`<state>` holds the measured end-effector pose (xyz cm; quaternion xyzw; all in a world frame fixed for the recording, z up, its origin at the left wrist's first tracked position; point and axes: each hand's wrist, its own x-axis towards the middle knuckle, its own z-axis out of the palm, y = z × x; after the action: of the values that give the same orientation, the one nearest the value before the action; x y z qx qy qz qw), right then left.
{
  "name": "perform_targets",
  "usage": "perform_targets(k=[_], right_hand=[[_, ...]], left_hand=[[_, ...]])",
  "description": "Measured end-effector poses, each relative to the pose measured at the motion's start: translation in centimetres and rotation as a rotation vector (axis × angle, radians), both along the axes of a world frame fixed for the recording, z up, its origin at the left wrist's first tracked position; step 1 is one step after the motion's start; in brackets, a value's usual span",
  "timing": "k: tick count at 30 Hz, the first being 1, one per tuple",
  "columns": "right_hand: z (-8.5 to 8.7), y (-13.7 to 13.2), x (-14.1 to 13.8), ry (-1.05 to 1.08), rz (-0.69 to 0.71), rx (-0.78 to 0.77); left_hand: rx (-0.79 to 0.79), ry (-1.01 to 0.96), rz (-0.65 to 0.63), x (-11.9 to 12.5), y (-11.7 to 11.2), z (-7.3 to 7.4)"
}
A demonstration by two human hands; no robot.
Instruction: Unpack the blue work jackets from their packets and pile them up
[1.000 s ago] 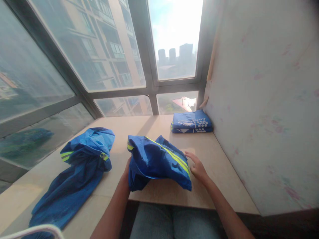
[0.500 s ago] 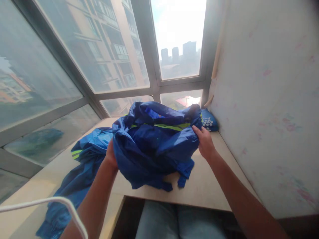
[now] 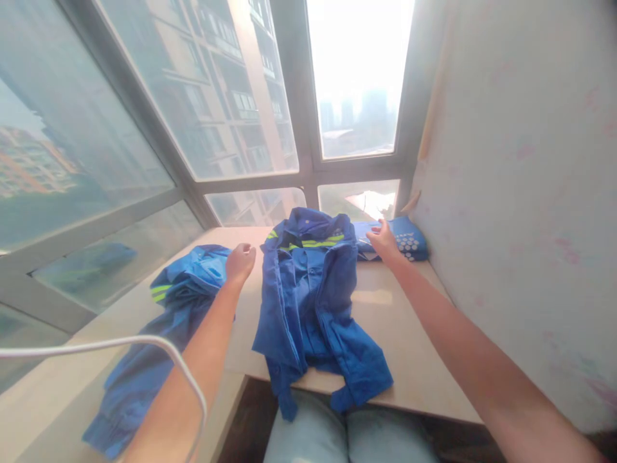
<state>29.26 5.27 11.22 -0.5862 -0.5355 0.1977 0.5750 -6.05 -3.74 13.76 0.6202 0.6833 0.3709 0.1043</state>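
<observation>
A blue work jacket (image 3: 308,302) with yellow-green reflective stripes lies spread front-up on the wooden table (image 3: 409,360). Its collar points to the window and its hem hangs over the near edge. My left hand (image 3: 240,260) hovers just left of the jacket's left shoulder, fingers curled in, with nothing in them. My right hand (image 3: 383,239) is at the jacket's right shoulder, its fingers loosely stretched over a folded blue garment (image 3: 407,239) in the far right corner.
A second crumpled blue jacket (image 3: 164,321) lies on the table's left part. A white cable (image 3: 144,344) arcs across the near left. Windows close off the far and left sides, and a pale wall (image 3: 520,193) the right. My lap shows below the table edge.
The jacket, bunched on the table and then lifted by both hands, now lies spread flat. Both hands have moved out to its shoulders, and the left one has let go.
</observation>
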Motion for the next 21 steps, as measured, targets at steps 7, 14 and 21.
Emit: perform_targets(k=[7,14,21], right_hand=[[-12.7,-14.6,-7.5,-0.332,0.304,-0.132],[-17.8,-19.0,-9.2,-0.352,0.425,-0.263],[-15.4,-8.8,-0.1,-0.059,0.241,-0.313]], left_hand=[[-0.045,0.213,-0.395,3.2,-5.8,-9.0],[-0.145,0.446,-0.406,3.2,-11.2,-17.4],[-0.042,0.464,-0.432,-1.6,-7.5,-16.4]])
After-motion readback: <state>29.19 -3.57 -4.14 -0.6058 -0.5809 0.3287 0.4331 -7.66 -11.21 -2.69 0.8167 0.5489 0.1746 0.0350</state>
